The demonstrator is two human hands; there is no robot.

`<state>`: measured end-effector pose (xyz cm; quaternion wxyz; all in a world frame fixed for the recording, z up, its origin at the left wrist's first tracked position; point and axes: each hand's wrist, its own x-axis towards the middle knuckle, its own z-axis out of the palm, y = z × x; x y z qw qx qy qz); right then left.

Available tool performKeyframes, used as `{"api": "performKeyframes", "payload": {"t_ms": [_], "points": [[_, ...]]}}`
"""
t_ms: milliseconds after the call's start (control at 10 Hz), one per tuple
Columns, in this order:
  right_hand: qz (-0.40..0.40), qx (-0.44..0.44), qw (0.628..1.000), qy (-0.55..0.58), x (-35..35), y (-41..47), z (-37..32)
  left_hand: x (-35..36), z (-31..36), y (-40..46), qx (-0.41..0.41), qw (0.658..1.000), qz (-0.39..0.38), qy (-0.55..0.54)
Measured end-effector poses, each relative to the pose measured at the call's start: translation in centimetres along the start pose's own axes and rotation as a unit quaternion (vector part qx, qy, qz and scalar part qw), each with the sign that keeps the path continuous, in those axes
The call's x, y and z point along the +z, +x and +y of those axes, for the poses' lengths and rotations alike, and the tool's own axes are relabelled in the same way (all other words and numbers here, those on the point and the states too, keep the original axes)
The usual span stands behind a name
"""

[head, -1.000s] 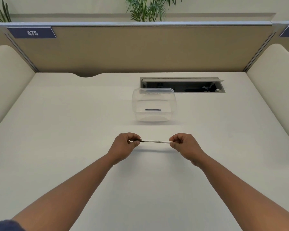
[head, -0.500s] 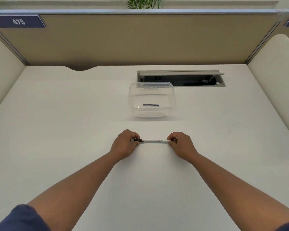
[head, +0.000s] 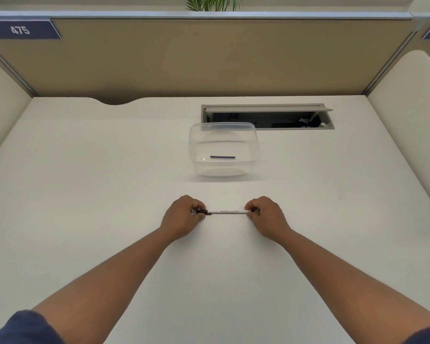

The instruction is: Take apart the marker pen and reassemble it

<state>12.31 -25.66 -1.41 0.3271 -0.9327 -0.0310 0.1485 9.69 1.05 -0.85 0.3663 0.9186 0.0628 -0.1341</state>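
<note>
White barrel, black end: we log one marker pen [head: 227, 212], held level just above the desk [head: 85, 194], crosswise between our hands. Left hand [head: 183, 217] pinched on the black end; right hand [head: 266, 216] pinched on the other tip. Against the frame half a second back, grip and pen position are unchanged; the camera view alone has shifted slightly. Beyond the pen, one clear plastic container [head: 224, 148] holding a dark slender rod [head: 222, 157], likewise unmoved.

Marker pen [head: 230, 212] ends hidden in both fists (print too small).
</note>
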Motion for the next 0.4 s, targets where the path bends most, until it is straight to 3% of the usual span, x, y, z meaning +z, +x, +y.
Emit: {"api": "performKeyframes", "payload": {"t_ms": [400], "points": [[0.02, -0.002, 0.999, 0.039, -0.39, 0.01, -0.48, -0.85, 0.43, 0.38, 0.01, 1.0, -0.012, 0.006]]}}
